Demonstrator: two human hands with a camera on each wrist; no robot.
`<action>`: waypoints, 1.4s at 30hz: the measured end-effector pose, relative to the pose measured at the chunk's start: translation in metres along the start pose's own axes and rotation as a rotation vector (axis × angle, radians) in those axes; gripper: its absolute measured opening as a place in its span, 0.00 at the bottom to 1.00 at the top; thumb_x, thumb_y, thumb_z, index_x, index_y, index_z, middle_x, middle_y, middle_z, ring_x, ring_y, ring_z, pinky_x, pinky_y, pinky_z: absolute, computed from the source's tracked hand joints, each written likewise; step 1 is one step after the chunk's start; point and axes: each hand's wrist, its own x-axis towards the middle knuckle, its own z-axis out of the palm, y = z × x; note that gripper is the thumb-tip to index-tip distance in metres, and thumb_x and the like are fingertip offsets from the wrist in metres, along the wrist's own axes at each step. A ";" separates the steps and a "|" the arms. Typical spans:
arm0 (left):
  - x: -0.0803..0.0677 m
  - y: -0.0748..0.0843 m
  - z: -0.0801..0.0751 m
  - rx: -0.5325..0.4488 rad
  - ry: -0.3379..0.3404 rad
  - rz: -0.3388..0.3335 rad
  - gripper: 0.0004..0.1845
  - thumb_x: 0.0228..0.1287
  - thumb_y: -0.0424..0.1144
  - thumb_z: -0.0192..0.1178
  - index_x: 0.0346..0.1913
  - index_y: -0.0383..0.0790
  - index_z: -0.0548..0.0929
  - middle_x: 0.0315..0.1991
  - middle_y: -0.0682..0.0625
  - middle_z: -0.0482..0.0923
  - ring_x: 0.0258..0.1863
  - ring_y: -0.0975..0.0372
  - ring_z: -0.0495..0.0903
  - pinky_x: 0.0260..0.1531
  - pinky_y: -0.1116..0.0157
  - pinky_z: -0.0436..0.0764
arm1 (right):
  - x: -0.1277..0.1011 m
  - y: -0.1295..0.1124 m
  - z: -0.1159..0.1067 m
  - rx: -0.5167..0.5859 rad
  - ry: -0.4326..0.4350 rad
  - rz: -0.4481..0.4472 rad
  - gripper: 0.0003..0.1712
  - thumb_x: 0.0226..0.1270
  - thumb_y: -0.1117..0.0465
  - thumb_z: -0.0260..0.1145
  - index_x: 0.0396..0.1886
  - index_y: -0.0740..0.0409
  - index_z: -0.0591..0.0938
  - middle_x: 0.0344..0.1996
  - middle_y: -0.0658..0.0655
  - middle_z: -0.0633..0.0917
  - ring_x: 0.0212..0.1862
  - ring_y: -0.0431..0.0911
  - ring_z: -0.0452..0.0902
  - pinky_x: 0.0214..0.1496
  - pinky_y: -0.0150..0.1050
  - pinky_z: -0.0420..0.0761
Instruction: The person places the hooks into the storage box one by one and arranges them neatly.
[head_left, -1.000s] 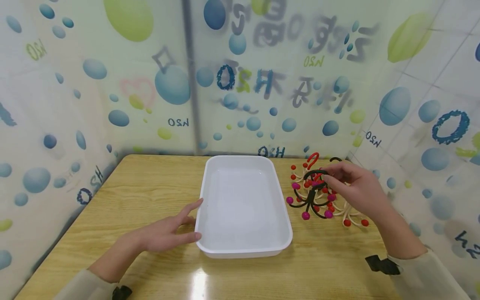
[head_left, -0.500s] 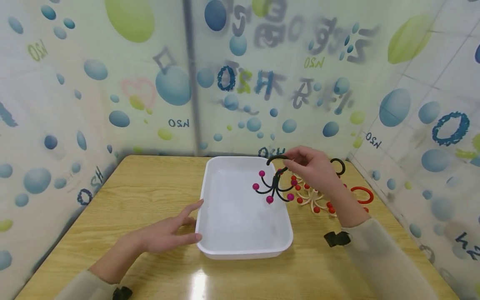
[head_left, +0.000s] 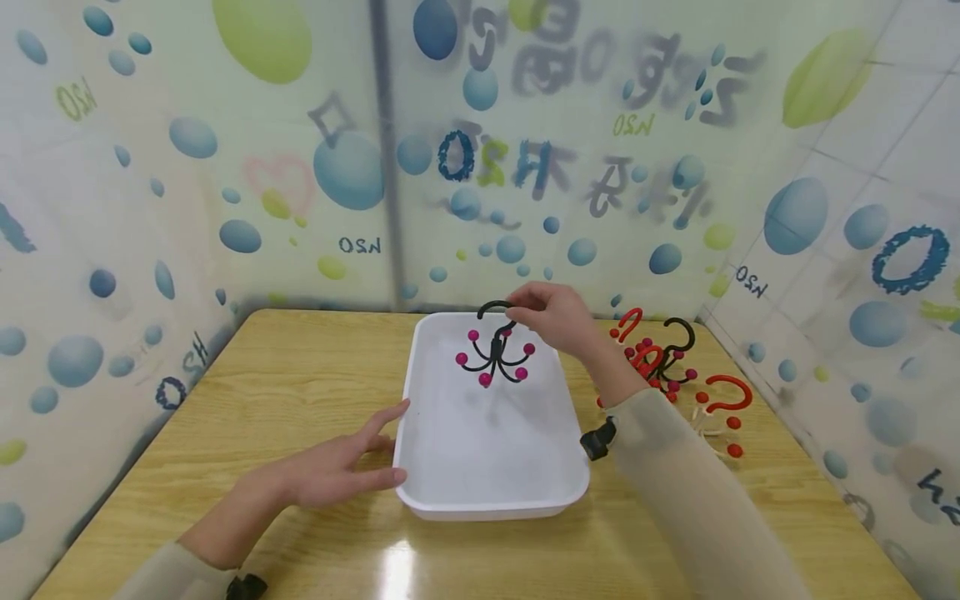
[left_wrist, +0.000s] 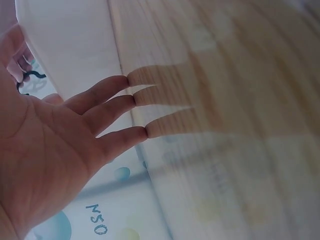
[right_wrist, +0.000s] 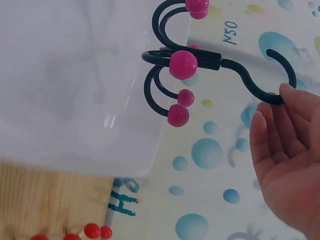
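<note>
A black multi-arm hanging hook (head_left: 496,350) with magenta ball tips hangs over the white plastic tray (head_left: 487,467). My right hand (head_left: 558,321) pinches it by its curved top between thumb and fingers. In the right wrist view the hook (right_wrist: 210,59) shows several curved prongs, apart from the tray's surface. My left hand (head_left: 337,467) rests at the tray's left side, thumb and a finger touching the rim. Its fingers (left_wrist: 107,112) lie straight and spread with their tips on the tabletop in the left wrist view.
Right of the tray lies a group of similar hooks: a black one (head_left: 678,333) with magenta balls, and red-topped ones (head_left: 731,392) with cream prongs and red balls. The wooden table (head_left: 300,375) meets a bubble-patterned curtain (head_left: 300,208) behind and at the sides.
My right hand has carried the black hook left from the group of hooks to above the tray. The remaining hooks have shifted apart. My left hand stays at the tray's rim.
</note>
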 end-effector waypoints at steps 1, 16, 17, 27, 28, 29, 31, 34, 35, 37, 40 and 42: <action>0.000 0.000 0.000 0.000 0.000 -0.003 0.50 0.79 0.66 0.60 0.90 0.64 0.43 0.77 0.39 0.77 0.79 0.39 0.72 0.76 0.29 0.68 | 0.004 -0.001 0.003 0.000 -0.006 0.010 0.15 0.82 0.54 0.70 0.61 0.53 0.88 0.53 0.56 0.91 0.54 0.53 0.85 0.59 0.48 0.89; -0.001 0.001 0.000 -0.007 -0.010 -0.020 0.50 0.79 0.66 0.60 0.91 0.64 0.42 0.77 0.38 0.76 0.79 0.39 0.73 0.77 0.30 0.68 | 0.045 0.000 0.051 0.052 -0.056 0.109 0.14 0.83 0.56 0.69 0.62 0.53 0.88 0.55 0.57 0.90 0.56 0.56 0.85 0.63 0.50 0.88; -0.001 0.002 0.000 -0.010 -0.012 -0.025 0.50 0.79 0.66 0.60 0.91 0.64 0.42 0.77 0.38 0.76 0.79 0.39 0.73 0.77 0.30 0.68 | 0.046 0.000 0.053 0.050 -0.061 0.109 0.15 0.83 0.56 0.69 0.62 0.53 0.88 0.55 0.57 0.90 0.56 0.56 0.85 0.63 0.50 0.88; -0.001 -0.001 -0.001 -0.004 -0.005 -0.005 0.50 0.80 0.65 0.60 0.91 0.63 0.42 0.77 0.37 0.76 0.79 0.39 0.73 0.78 0.31 0.67 | 0.050 0.005 0.067 0.031 -0.084 0.110 0.16 0.83 0.56 0.69 0.64 0.53 0.87 0.57 0.56 0.90 0.56 0.57 0.86 0.62 0.50 0.88; 0.000 -0.001 -0.001 -0.004 -0.006 -0.006 0.50 0.80 0.65 0.60 0.91 0.63 0.42 0.77 0.37 0.76 0.79 0.39 0.73 0.78 0.31 0.67 | 0.050 0.005 0.067 0.031 -0.085 0.110 0.16 0.83 0.56 0.69 0.64 0.53 0.87 0.57 0.56 0.90 0.56 0.58 0.86 0.62 0.49 0.88; 0.000 -0.002 -0.001 -0.006 -0.009 -0.010 0.50 0.80 0.65 0.60 0.91 0.63 0.42 0.77 0.37 0.76 0.79 0.39 0.73 0.78 0.31 0.67 | 0.050 0.006 0.067 0.032 -0.085 0.111 0.16 0.83 0.56 0.69 0.64 0.52 0.87 0.58 0.56 0.90 0.56 0.57 0.86 0.62 0.49 0.88; 0.001 -0.002 -0.001 -0.008 -0.012 -0.014 0.50 0.80 0.66 0.60 0.91 0.63 0.42 0.77 0.38 0.76 0.79 0.39 0.73 0.78 0.31 0.67 | 0.049 0.006 0.066 0.032 -0.084 0.113 0.16 0.83 0.56 0.69 0.65 0.52 0.87 0.58 0.55 0.90 0.56 0.56 0.86 0.62 0.49 0.88; 0.002 -0.001 -0.001 -0.010 -0.018 -0.020 0.50 0.80 0.65 0.60 0.91 0.64 0.42 0.78 0.37 0.76 0.79 0.39 0.73 0.78 0.30 0.67 | 0.048 0.005 0.064 0.031 -0.087 0.120 0.18 0.83 0.56 0.69 0.67 0.51 0.86 0.60 0.55 0.89 0.56 0.53 0.86 0.63 0.49 0.89; 0.002 -0.001 -0.001 -0.011 -0.019 -0.021 0.50 0.80 0.65 0.60 0.91 0.64 0.42 0.78 0.37 0.75 0.79 0.39 0.72 0.78 0.30 0.66 | 0.047 0.004 0.062 0.032 -0.088 0.125 0.18 0.83 0.56 0.69 0.67 0.51 0.86 0.61 0.55 0.89 0.57 0.53 0.86 0.64 0.49 0.89; 0.002 -0.001 -0.001 -0.007 -0.018 -0.019 0.50 0.80 0.66 0.59 0.91 0.64 0.42 0.78 0.36 0.75 0.79 0.38 0.72 0.78 0.30 0.66 | 0.046 0.004 0.059 0.030 -0.088 0.132 0.20 0.82 0.56 0.70 0.69 0.50 0.86 0.62 0.55 0.88 0.59 0.53 0.86 0.65 0.50 0.89; 0.002 -0.001 -0.001 -0.003 -0.016 -0.022 0.50 0.79 0.66 0.60 0.91 0.64 0.41 0.78 0.36 0.75 0.79 0.38 0.72 0.78 0.30 0.66 | 0.043 0.003 0.053 0.029 -0.088 0.140 0.22 0.82 0.57 0.70 0.70 0.50 0.84 0.65 0.55 0.87 0.61 0.54 0.85 0.66 0.50 0.88; 0.001 -0.002 -0.001 0.003 -0.010 -0.017 0.50 0.79 0.66 0.60 0.91 0.64 0.41 0.77 0.35 0.75 0.79 0.38 0.72 0.78 0.30 0.66 | 0.039 0.002 0.046 0.025 -0.083 0.134 0.22 0.82 0.57 0.71 0.71 0.50 0.84 0.65 0.55 0.87 0.62 0.54 0.85 0.67 0.50 0.88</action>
